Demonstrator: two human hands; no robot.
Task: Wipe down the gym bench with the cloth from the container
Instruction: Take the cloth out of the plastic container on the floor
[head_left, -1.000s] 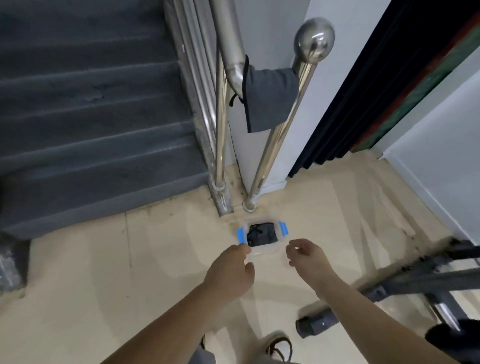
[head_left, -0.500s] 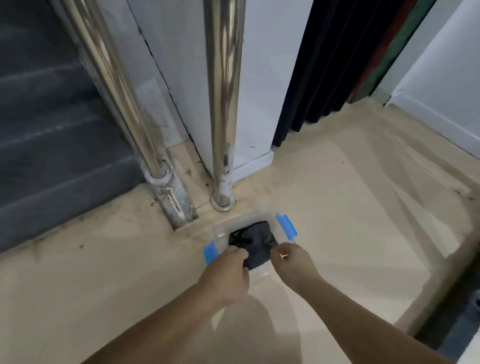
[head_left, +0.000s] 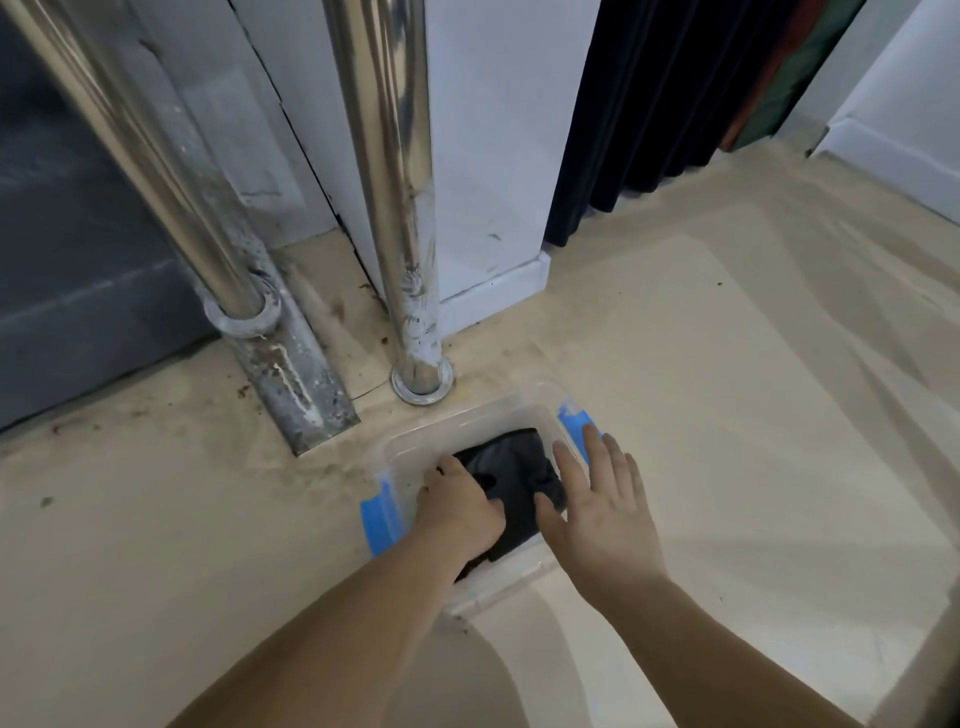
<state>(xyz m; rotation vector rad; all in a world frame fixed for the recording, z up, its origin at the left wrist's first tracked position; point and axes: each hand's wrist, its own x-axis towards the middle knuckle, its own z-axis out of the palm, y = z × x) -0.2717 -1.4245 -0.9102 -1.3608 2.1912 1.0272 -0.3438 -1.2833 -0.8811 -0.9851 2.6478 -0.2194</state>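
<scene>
Beige floor is carrying a clear container, sitting just beside the base of a steel post; dark cloth is lying bunched inside it; left hand is reaching in, fingers curling down into the cloth, gripping it; right hand is spreading flat over the container's right side, fingers straight and wide, holding nothing, contact unclear; fingertips are nearing a blue latch; dark curtain is hanging behind.
</scene>
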